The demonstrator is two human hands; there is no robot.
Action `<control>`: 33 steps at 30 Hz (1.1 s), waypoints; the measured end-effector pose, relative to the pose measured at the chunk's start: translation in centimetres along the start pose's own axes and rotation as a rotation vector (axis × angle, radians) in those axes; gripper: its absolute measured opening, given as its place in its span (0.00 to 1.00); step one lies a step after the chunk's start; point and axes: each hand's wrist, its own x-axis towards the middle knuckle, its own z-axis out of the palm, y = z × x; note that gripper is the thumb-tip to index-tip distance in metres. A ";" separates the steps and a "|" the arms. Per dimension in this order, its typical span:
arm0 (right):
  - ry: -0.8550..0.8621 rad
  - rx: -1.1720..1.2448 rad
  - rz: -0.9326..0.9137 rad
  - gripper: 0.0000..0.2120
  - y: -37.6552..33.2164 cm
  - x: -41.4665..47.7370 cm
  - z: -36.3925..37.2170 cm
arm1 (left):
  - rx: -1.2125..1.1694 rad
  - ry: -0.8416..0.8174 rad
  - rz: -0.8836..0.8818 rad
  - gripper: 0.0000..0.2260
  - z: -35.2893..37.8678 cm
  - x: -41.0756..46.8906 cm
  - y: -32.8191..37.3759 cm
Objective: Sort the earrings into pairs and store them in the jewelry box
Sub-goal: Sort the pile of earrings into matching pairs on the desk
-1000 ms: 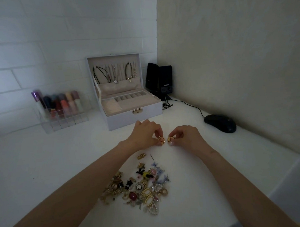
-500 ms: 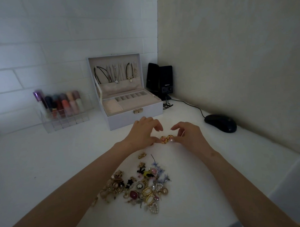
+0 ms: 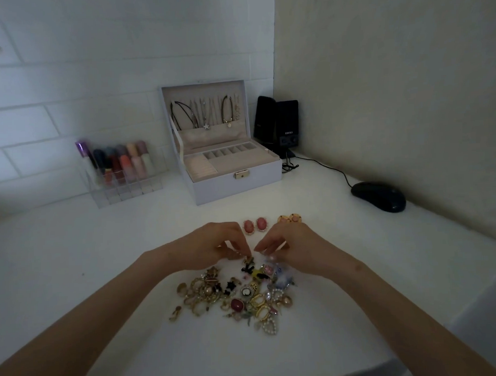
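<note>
Earring pile (image 3: 233,295): a loose heap of mixed pieces in gold, pearl, black, pink and a dark red stone, lying on the white surface (image 3: 103,263) near me, between my forearms.

Two pairs are set apart, just beyond the heap on its far side. Pink oval pair (image 3: 261,224): side by side, almost touching. Round gold pair (image 3: 295,217): just right of the pink ones, its near edge hidden behind my right hand.

Left hand (image 3: 212,245): over the far left edge of the heap, fingers curled down, tips close together at a small dark and gold piece. I cannot tell if it is pinched or only touched.

Right hand (image 3: 291,248): over the far right edge, fingers curled, tips pointing at the left hand's, with a small gap between them. I cannot tell whether it holds anything.

Jewelry box (image 3: 235,182): pale, open, at the far side of the surface by the brick wall, well apart from the heap. The lid stands upright with necklaces (image 3: 205,116) hanging inside, and the tray compartments are beige.

Clear lipstick rack (image 3: 119,169): left of the box.
Black speaker (image 3: 278,125): right of the box, in the corner.
Black mouse (image 3: 378,196): far right, against the wall.
</note>
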 end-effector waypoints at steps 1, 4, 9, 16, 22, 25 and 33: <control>-0.013 0.022 -0.006 0.14 -0.2 -0.2 0.2 | -0.011 -0.007 -0.007 0.09 -0.1 -0.3 0.0; -0.039 0.039 -0.044 0.13 -0.6 -0.7 0.5 | -0.046 -0.040 -0.023 0.09 -0.4 -1.3 0.0; -0.106 0.101 -0.046 0.13 -1.2 -1.4 0.5 | -0.098 -0.046 -0.058 0.07 -0.9 -2.7 0.7; -0.077 0.090 -0.122 0.11 -2.2 -2.0 0.9 | -0.308 -0.034 -0.153 0.07 -1.3 -4.3 1.0; -0.031 -0.059 -0.162 0.07 -2.7 -2.3 1.4 | -0.148 0.039 -0.103 0.04 -1.4 -4.9 0.6; -0.001 -0.193 -0.157 0.09 -3.0 -2.2 2.0 | -0.161 0.052 -0.097 0.05 -1.4 -4.9 0.9; -0.057 -0.325 -0.214 0.08 -3.3 -2.1 2.7 | -0.140 0.062 -0.098 0.07 -1.4 -4.7 1.1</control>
